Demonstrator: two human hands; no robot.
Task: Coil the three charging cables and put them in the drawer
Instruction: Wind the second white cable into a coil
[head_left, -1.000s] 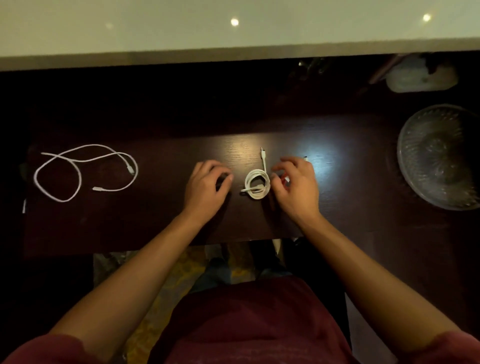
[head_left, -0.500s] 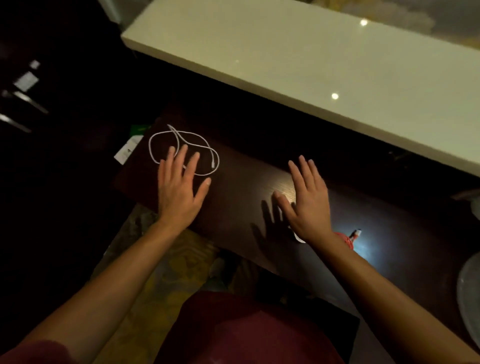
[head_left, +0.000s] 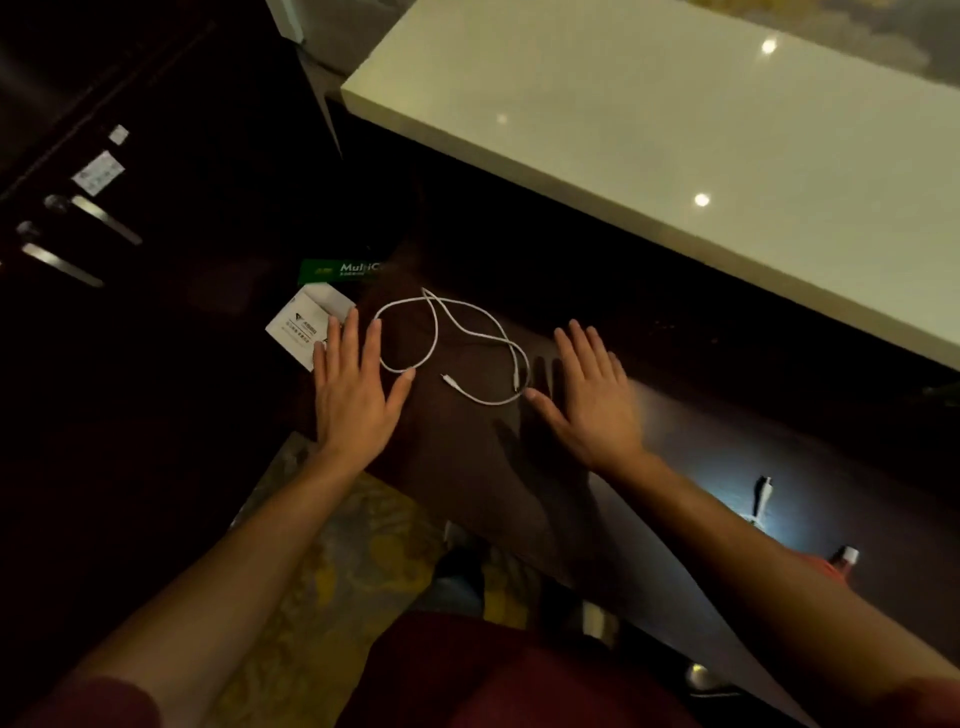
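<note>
Both the left hand (head_left: 353, 400) and right hand (head_left: 597, 402) hovered flat and spread wide, empty, flanking the loose white cable (head_left: 457, 343) at mid-frame on the dark bench (head_left: 467, 467); a hasty grab risked tangling its crossed loops.

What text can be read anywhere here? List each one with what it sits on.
"MultiC", cut off at the right: white letters on the green box past the table's far corner.
Dark logo and small print lines on the white box by the left hand: too small to read.
Pale stickers on the dark cabinet at upper left: blurred, unreadable.
Nothing readable on the white cable.
</note>
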